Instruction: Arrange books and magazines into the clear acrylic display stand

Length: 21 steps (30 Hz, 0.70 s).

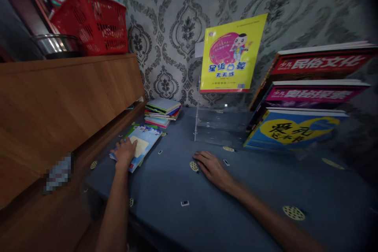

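Observation:
My left hand (125, 152) is on a light-blue book (146, 140) at the left side of the table, its thumb on the cover and its fingers bent over the near left edge. Under this book, the edge of a green one (152, 126) shows. My right hand (212, 167) rests palm down on the blue tablecloth (165, 197), fingers stretched out, holding nothing. Ahead of it stands a clear acrylic rack (218, 124) with a yellow workbook (233, 57) upright in its back tier. To the right, a blue book (291, 130), a purple book (315, 93) and a red book (321, 65) lean back in tiers.
Against the patterned wall (189, 27) sits a pile of books (163, 108). A wooden cabinet (73, 106) borders the table on the left. On its top are a red plastic basket (97, 23) and a metal pot (57, 45).

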Motion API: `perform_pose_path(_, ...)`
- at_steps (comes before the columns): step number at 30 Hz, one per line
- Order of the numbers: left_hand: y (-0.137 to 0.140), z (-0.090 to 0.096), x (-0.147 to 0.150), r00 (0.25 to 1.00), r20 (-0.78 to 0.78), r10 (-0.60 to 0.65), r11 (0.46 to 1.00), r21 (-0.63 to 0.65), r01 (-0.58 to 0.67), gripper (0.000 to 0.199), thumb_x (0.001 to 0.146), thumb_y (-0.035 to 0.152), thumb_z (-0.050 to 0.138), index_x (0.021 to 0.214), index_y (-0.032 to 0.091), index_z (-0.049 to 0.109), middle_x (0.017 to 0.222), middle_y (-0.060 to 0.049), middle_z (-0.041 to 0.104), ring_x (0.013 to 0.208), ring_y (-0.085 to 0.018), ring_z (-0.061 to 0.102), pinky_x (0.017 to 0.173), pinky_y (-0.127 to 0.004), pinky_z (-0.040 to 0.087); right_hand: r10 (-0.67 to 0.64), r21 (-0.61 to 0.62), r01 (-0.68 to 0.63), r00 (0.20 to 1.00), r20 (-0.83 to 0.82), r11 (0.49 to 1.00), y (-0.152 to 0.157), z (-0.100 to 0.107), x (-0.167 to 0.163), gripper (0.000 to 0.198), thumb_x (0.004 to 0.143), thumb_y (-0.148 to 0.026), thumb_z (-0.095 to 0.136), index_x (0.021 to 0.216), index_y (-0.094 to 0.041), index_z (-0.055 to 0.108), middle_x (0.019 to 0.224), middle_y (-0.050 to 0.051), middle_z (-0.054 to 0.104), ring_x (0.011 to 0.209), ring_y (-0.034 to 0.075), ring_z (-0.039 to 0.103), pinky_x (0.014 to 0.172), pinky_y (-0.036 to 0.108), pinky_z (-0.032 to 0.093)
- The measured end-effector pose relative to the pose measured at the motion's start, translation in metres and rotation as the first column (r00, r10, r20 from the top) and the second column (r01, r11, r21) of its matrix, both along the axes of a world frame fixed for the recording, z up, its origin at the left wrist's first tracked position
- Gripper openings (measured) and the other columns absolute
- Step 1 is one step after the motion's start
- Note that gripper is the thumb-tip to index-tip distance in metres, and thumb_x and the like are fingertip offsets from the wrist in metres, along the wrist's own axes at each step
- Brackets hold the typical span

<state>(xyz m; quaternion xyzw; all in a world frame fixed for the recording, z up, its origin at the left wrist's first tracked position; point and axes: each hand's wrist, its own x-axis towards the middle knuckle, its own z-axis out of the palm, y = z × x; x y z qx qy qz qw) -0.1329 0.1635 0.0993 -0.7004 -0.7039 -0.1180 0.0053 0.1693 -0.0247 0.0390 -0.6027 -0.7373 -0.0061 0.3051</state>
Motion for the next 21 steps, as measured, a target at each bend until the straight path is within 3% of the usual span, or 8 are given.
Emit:
perform_pose_path(6,-0.038,-0.001,0.009,0.979,-0.051,-0.196,0.98,0.016,0.197,0.05,0.097,0.049,0.038,0.134,0.019,0.053,0.139,-0.021,0.055,0.127,-0.041,0.049,0.098,-0.07,0.037,0.006,0.007,-0.006,1.0,-0.027,1.0,-0.002,0.002,-0.002,0.034,0.098,-0.028,0.041,0.121,-0.019,0.064,0.12,0.014,0.066,0.113,0.027,0.062,0.098,0.048,0.053)
perform_pose_path(10,-0.065,-0.014,0.026,0.906,-0.066,-0.418,0.904,0.07,0.422,0.047,0.095,0.046,0.047,0.135,0.022,0.053,0.14,-0.017,0.056,0.129,-0.037,0.049,0.108,-0.064,0.032,0.003,0.092,0.003,0.998,-0.058,0.996,-0.006,0.01,-0.006,0.036,0.1,-0.034,0.041,0.129,-0.023,0.059,0.137,0.013,0.058,0.128,0.027,0.054,0.107,0.05,0.046)
perform_pose_path(13,-0.088,-0.027,0.047,0.773,-0.023,-0.635,0.768,0.096,0.634,0.05,0.095,0.048,0.049,0.138,0.022,0.052,0.141,-0.015,0.056,0.13,-0.034,0.049,0.112,-0.058,0.031,0.013,0.114,-0.005,0.998,-0.064,0.993,-0.009,0.016,-0.007,0.036,0.1,-0.033,0.039,0.128,-0.021,0.06,0.138,0.013,0.058,0.129,0.026,0.053,0.108,0.049,0.045)
perform_pose_path(18,-0.121,-0.038,0.082,0.441,0.122,-0.889,0.453,0.095,0.887,0.051,0.096,0.05,0.047,0.141,0.026,0.049,0.142,-0.011,0.056,0.132,-0.026,0.049,0.116,-0.049,0.031,0.082,0.021,-0.082,0.997,-0.004,0.996,-0.015,0.019,-0.014,0.037,0.1,-0.032,0.04,0.128,-0.02,0.061,0.132,0.013,0.062,0.126,0.026,0.056,0.107,0.048,0.046)
perform_pose_path(21,-0.128,-0.04,0.093,0.35,0.181,-0.919,0.371,0.104,0.923,0.054,0.095,0.05,0.048,0.142,0.025,0.047,0.146,-0.012,0.052,0.137,-0.026,0.046,0.119,-0.05,0.025,0.073,-0.089,-0.068,0.995,0.061,0.994,-0.021,0.019,-0.018,0.043,0.1,-0.036,0.04,0.137,-0.019,0.054,0.134,0.014,0.062,0.127,0.026,0.056,0.107,0.048,0.046)
